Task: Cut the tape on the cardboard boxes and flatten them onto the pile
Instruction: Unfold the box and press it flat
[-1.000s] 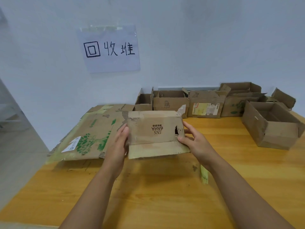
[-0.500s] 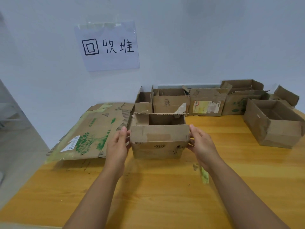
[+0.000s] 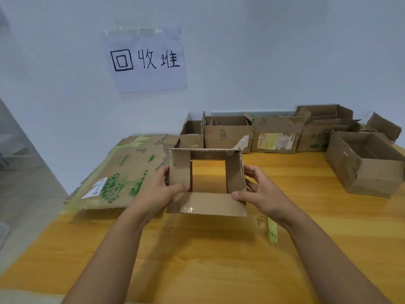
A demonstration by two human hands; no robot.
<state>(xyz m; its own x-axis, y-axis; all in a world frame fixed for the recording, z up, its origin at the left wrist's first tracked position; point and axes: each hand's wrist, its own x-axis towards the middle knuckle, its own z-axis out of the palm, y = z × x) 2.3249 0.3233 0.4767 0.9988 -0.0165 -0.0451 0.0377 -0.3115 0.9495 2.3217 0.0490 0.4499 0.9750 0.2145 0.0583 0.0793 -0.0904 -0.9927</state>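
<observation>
Here, box point(image 3: 207, 202) open toward camera, long axis sideways, left hand point(image 3: 158, 193), right hand point(image 3: 262, 196) gripping sides.

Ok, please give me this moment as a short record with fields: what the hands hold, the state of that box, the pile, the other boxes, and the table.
held box: small cardboard box, open at both ends, table visible through it
left hand: grips the box's left side
right hand: grips the box's right side
pile: flattened cardboard, left of the held box
other boxes: row of boxes along the wall, not flattened
table: wooden; a strip of tape lies on it
</observation>
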